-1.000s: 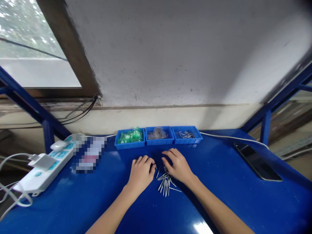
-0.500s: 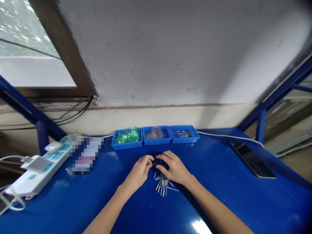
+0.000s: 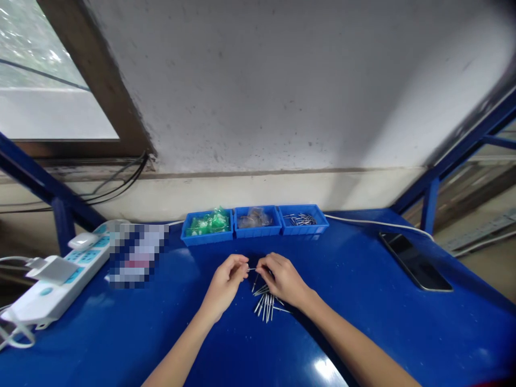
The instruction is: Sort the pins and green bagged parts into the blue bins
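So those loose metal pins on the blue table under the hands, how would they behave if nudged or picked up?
The metal pins look thin, round and straight, so they would probably roll on the smooth, glossy table. They seem stiff and light. Being so slim, one likely needs a fingertip pinch, as the left hand and right hand use on the one between them.

Silver pin (image 3: 252, 269) pinched between my hands, more silver pins (image 3: 266, 304) on the glossy blue table (image 3: 363, 322). Behind them, three blue trays (image 3: 253, 231): green bits, brownish bits, silver pins. Left of the trays, white-and-teal power strip (image 3: 52, 285); right, black phone (image 3: 415, 262).
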Available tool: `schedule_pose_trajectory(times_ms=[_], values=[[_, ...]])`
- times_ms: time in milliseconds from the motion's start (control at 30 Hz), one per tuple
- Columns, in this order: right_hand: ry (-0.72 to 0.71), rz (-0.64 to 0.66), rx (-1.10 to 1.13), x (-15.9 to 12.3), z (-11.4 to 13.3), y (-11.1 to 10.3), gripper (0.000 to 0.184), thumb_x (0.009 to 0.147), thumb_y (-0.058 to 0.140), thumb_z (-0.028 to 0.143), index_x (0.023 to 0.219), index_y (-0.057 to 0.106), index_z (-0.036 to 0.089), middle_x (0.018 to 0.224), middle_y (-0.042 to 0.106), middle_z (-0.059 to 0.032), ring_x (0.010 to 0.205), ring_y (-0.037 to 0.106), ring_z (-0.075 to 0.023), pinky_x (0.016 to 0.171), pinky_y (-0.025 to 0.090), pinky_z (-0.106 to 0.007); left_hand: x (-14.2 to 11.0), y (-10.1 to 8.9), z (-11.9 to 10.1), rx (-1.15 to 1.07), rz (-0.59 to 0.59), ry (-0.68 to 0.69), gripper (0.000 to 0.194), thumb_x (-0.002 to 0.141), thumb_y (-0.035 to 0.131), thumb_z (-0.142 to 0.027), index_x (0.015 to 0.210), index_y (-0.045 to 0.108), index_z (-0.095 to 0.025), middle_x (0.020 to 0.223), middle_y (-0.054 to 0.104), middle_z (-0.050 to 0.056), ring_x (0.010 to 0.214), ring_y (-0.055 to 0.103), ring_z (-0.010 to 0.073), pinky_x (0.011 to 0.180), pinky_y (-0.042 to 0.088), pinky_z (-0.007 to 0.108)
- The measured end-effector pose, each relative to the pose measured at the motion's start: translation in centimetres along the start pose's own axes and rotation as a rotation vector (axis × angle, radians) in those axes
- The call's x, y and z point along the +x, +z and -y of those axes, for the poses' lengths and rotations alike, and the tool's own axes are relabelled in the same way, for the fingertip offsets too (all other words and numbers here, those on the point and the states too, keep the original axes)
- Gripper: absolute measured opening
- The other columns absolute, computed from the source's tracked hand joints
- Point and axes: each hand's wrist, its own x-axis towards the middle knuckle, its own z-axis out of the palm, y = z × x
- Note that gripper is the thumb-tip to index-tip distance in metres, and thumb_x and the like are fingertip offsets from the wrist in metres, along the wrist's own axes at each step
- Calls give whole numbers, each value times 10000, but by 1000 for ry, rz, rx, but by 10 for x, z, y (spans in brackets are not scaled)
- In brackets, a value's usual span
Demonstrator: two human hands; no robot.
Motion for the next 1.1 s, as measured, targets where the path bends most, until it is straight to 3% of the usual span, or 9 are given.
schedule_pose_trajectory(times_ms=[233, 500, 567, 633, 733, 767, 833, 900, 1100], values=[[97, -13, 20, -1, -4, 0, 207, 939, 384, 267, 823, 528, 174, 696, 566, -35, 640, 510, -147, 618, 377, -268, -5, 0, 3, 377, -35, 250, 179, 894, 448, -316, 855, 583, -204, 837, 624, 18, 751, 587, 151, 697, 433, 261], [-60, 9, -59, 1, 4, -8, 188, 919, 428, 264, 815, 561, 181, 694, 577, -27, 640, 488, -142, 638, 354, -278, -7, 0, -1, 451, -10, 179, 316, 931, 343, -365, 751, 538, -195, 683, 597, -3, 636, 578, 138, 614, 417, 239], [-81, -80, -116, 4, -2, -21, 184, 910, 440, 246, 793, 565, 180, 688, 586, -32, 635, 493, -143, 635, 359, -277, -10, 0, -5, 543, 28, 142, 279, 902, 402, -421, 788, 543, -209, 670, 580, -14, 618, 564, 144, 582, 403, 243], [-53, -264, -215, 8, -14, -38, 192, 903, 448, 238, 762, 565, 179, 666, 587, -39, 626, 500, -146, 634, 369, -277, -12, 1, -6, 679, 56, 146, 208, 844, 503, -431, 834, 549, -228, 754, 588, -8, 697, 574, 167, 594, 402, 253], [199, -573, -440, 12, -39, -62, 180, 896, 463, 280, 826, 588, 172, 650, 592, -44, 633, 532, -167, 654, 388, -294, -14, 2, -4, 819, 88, 187, 108, 859, 477, -318, 852, 552, -241, 896, 582, 16, 848, 567, 199, 643, 420, 274], [324, -601, -501, 11, -47, -66, 189, 885, 482, 312, 924, 593, 164, 670, 605, -46, 647, 550, -181, 652, 392, -303, -14, 2, -2, 837, 92, 196, 124, 877, 434, -274, 862, 552, -242, 918, 576, 23, 871, 560, 202, 656, 427, 281], [517, -550, -536, 6, -57, -68, 317, 865, 501, 351, 1102, 550, 146, 701, 624, -46, 654, 576, -203, 620, 398, -308, -13, 1, 2, 849, 87, 204, 163, 889, 389, -223, 881, 551, -236, 940, 568, 36, 894, 550, 206, 688, 440, 298], [565, -446, -448, -1, -56, -61, 330, 873, 476, 354, 1120, 547, 146, 708, 627, -44, 644, 588, -198, 607, 412, -301, -11, -1, 4, 840, 74, 217, 171, 890, 382, -202, 879, 551, -227, 947, 569, 44, 902, 543, 213, 725, 446, 321], [134, -46, -140, -2, -5, -19, 215, 890, 480, 309, 1036, 593, 198, 874, 634, -65, 796, 575, -184, 732, 418, -306, -7, -9, 6, 629, 61, 275, 179, 913, 362, -226, 853, 531, -222, 861, 607, 24, 837, 564, 193, 811, 441, 365]])
